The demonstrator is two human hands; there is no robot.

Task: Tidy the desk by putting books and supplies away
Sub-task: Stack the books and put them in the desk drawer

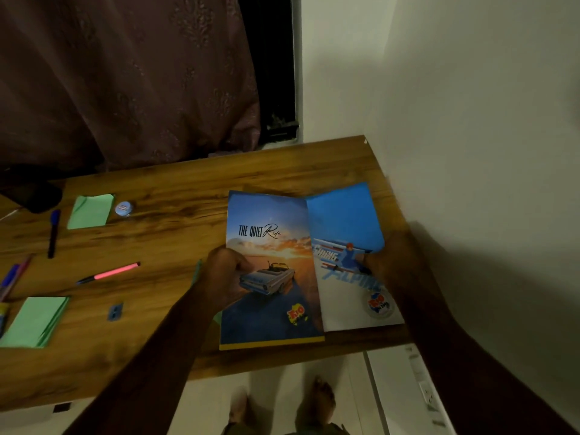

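Two thin notebooks lie side by side at the right end of the wooden desk (pixel 175 196). The left one, a sunset-and-car notebook (pixel 270 302), reads "The Quiet Ride"; my left hand (pixel 226 274) grips its left edge, thumb on the cover. The right one, a blue-and-white ski notebook (pixel 345 221), sits partly under the first; my right hand (pixel 389 262) holds its right edge. Loose supplies lie to the left: a pink pen (pixel 110 273), a black marker with a blue cap (pixel 53 233), more pens (pixel 12 277) and two green paper pads (pixel 91 211) (pixel 34 321).
A small round tin (pixel 124 208) sits beside the upper green pad, a small blue sharpener (pixel 115 311) near the front. A dark object (pixel 34 196) rests at the far left. A curtain hangs behind the desk; a white wall borders its right side. My feet show below.
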